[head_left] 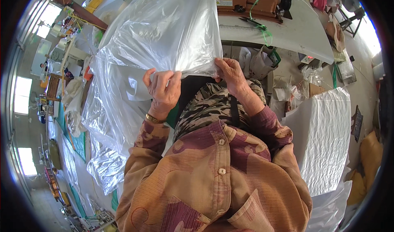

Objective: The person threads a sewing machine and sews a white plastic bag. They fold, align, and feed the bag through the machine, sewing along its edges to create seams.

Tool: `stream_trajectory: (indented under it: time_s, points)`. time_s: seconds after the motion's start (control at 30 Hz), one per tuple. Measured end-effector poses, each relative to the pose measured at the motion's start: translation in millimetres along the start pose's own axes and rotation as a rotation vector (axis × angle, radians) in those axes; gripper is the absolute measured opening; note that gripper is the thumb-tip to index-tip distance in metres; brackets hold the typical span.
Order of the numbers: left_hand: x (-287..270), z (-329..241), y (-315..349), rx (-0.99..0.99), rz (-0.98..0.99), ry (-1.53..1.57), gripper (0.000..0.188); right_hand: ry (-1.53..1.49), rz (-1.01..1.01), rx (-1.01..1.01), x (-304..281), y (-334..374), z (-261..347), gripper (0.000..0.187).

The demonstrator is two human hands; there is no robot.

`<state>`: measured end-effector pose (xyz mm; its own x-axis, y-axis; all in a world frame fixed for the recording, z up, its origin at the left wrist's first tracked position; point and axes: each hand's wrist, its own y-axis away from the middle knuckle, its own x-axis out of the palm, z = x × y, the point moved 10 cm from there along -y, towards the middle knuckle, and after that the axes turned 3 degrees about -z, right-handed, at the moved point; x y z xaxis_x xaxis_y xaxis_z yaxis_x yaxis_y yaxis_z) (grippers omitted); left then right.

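Note:
A large clear plastic sheet point(158, 31) spreads over the table in front of me and hangs down at the left. Its near edge is gathered between my hands above my lap. My left hand point(163, 88) pinches that edge between thumb and forefinger, the other fingers curled loosely. At the sheet's near right corner, my right hand point(233, 76) grips the plastic with thumb and bent fingers. The stretch between the hands is pulled fairly taut. Whether the sheet is a single layer or a bag, I cannot tell.
A brown sewing machine point(250, 2) stands on the white table point(299, 35) at the far side. Small dark snips point(254, 23) with green string lie by it. A stack of folded white plastic point(324, 137) is at my right. Under the table are bags point(260, 64).

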<state>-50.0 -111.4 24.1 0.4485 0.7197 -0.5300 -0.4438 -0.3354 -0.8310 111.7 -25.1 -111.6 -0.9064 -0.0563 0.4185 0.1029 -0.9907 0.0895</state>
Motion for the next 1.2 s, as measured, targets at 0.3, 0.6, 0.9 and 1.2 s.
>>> stream_trajectory:
  time_s: [0.3, 0.6, 0.9, 1.2]
  points:
    - [110.9, -50.3, 68.1, -0.565, 0.724, 1.028, 0.049, 0.228, -0.002, -0.053, -5.6, -2.3, -0.5, 0.036]
    - [174.4, -58.2, 62.3, -1.438, 0.048, 2.069, 0.054, 1.232, -0.243, -0.513, 6.7, 29.3, 42.6, 0.021]
    - [184.9, -38.6, 75.7, -1.720, -0.042, 1.799, 0.026, 1.786, 0.108, -0.595, 47.4, 35.7, 54.8, 0.005]
    - [184.3, -23.4, 83.9, -1.679, -0.056, 1.714, 0.028, 1.467, 0.198, -0.252, 8.1, 3.1, 64.2, 0.039]
